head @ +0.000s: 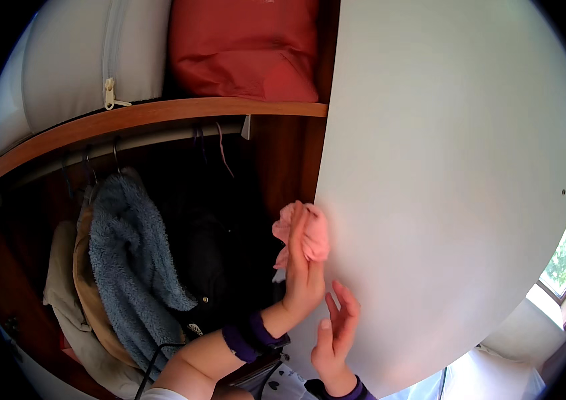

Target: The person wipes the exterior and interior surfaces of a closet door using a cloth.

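Observation:
A crumpled pink cloth (317, 235) is in my left hand (304, 277), pressed against the near edge of a pale, smooth wardrobe door (437, 175). My fingers lie over the cloth, pointing upward. Lower and to the right, my right hand (335, 335) is raised beside the door with its fingers apart and nothing in it. Both wrists wear dark purple bands. Part of the cloth is hidden behind my left fingers.
To the left, the open wardrobe has a wooden shelf (203, 106) bearing a grey zipped storage bag (78, 55) and a red bag (248, 50). Below, a blue fleecy garment (125, 260), beige and dark clothes hang from a rail (163, 142). A window (565, 260) shows at far right.

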A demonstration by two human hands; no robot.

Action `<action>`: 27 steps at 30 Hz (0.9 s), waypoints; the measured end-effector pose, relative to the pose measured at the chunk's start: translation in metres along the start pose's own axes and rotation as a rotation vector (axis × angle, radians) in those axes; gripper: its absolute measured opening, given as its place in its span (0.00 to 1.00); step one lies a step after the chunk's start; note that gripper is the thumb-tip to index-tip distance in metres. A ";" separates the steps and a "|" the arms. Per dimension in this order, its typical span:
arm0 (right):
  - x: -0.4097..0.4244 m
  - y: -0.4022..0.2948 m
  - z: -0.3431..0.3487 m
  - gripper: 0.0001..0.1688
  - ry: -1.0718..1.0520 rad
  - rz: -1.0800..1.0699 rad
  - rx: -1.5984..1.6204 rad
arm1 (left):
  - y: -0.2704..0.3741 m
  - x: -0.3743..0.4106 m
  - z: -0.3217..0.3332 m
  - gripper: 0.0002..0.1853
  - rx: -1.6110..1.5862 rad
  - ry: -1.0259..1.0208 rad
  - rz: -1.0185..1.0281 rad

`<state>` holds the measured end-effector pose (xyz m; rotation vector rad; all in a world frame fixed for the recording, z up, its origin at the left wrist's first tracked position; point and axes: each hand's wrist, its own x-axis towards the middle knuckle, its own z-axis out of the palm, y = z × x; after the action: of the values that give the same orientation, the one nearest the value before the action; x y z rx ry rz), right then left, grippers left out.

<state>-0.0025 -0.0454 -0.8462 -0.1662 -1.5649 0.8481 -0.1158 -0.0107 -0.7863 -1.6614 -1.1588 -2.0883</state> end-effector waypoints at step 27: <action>-0.049 -0.010 -0.034 0.38 0.260 0.017 -0.050 | 0.041 -0.069 -0.013 0.31 -0.065 -0.590 0.103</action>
<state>0.0420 -0.0666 -0.8817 -0.3144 -1.3428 0.7682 -0.0773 -0.0660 -0.8311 -2.4060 -1.1213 -1.6280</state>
